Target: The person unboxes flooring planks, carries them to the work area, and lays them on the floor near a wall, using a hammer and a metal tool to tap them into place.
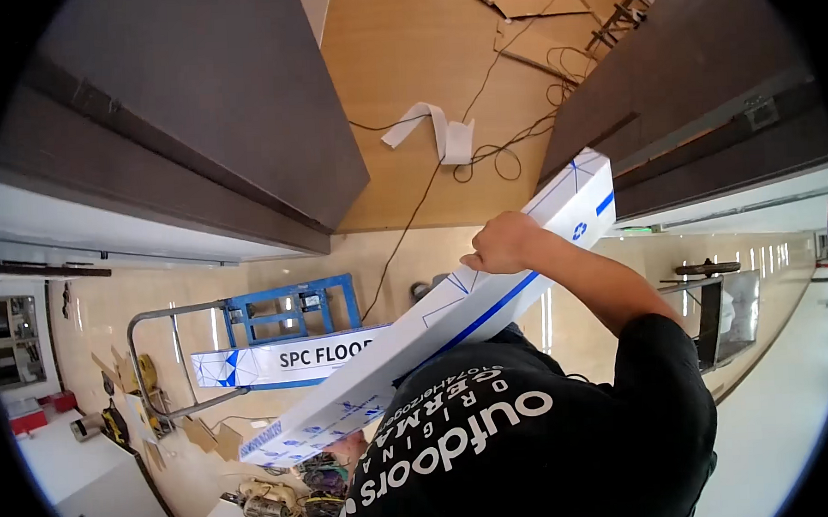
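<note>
I see the right hand's (506,242) fingers curled over the upper edge of a long white-and-blue carton (417,337). The left hand (351,445) is mostly hidden under the carton's lower end, so I can't tell how its fingers are set. The carton slants across the front of the black T-shirt (551,437), above a blue platform trolley (349,303) bearing a similar carton (225,368). Farther out, I have a bent white strip (455,146) on wood-toned floor (411,194) between dark doors (213,92).
</note>
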`<state>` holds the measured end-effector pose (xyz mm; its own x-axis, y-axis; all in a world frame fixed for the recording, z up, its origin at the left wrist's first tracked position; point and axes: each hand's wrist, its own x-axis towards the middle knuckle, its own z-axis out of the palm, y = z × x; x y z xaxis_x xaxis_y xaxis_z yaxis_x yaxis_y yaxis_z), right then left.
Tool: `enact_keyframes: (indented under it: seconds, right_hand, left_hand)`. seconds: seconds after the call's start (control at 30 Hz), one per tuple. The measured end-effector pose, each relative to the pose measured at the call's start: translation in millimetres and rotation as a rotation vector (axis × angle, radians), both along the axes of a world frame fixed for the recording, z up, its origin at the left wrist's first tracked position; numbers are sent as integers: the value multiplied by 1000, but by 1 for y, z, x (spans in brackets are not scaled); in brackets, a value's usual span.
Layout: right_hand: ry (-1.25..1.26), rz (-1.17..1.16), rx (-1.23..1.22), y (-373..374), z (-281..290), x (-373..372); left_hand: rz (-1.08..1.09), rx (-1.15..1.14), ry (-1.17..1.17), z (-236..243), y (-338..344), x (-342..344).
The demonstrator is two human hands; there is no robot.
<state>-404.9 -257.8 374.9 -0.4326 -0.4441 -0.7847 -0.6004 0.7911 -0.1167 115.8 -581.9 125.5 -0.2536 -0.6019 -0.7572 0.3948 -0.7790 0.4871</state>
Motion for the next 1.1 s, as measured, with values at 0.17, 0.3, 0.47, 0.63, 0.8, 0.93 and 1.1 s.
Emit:
enact_keyframes:
  seconds: [0.17, 0.3, 0.47, 0.63, 0.8, 0.93, 1.1]
  right_hand:
    - [14, 69, -41, 24, -16, -43]
    - [35, 127, -142, 56, -61, -130]
    - [-31, 114, -116, 94, -67, -252]
    - [35, 43, -137, 135, -31, -345]
    - [166, 166, -122, 156, -41, -408]
    - [234, 217, -226, 146, -56, -479]
    - [325, 229, -233, 165, -85, -567]
  left_hand:
    - [29, -10, -27, 7, 35, -35]
    - [71, -37, -38, 2, 77, -105]
    - [151, -89, -90, 8, 125, -176]
    - [203, -98, -55, -9, 160, -279]
    - [258, -98, 40, -67, 175, -355]
    - [332, -172, 112, -124, 162, -402]
    - [335, 14, 175, -147, 176, -539]
